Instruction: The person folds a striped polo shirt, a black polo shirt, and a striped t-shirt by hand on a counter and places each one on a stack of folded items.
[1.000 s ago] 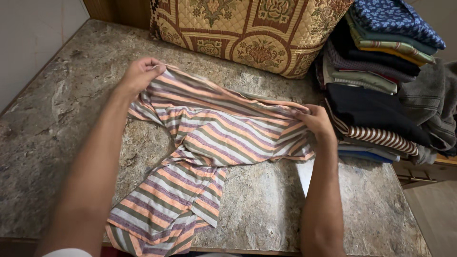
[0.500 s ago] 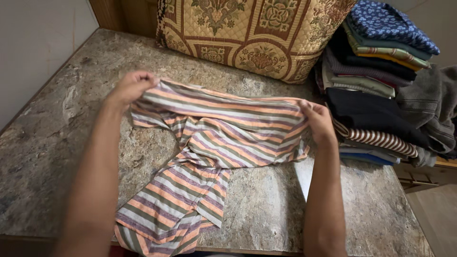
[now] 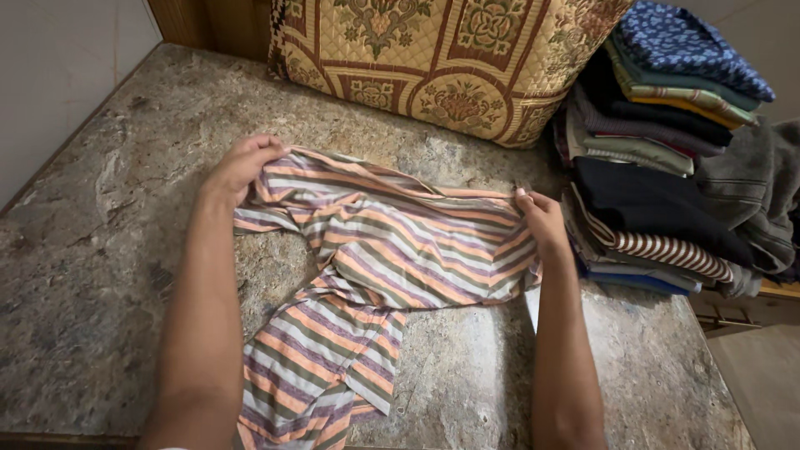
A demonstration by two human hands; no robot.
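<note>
Striped shirt (image 3: pixel 392 250) sits on the stone bench (image 3: pixel 100 275), and you've pulled its top edge tauter than a second ago, so the fold line's straighter. Your left hand (image 3: pixel 242 167) and right hand (image 3: pixel 540 218) each pinch a corner, with the clothes stack (image 3: pixel 667 150) just beside the right one.

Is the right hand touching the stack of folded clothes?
Cannot tell. In the head view the right hand grips the striped garment, beside the stack of folded clothes.
</note>
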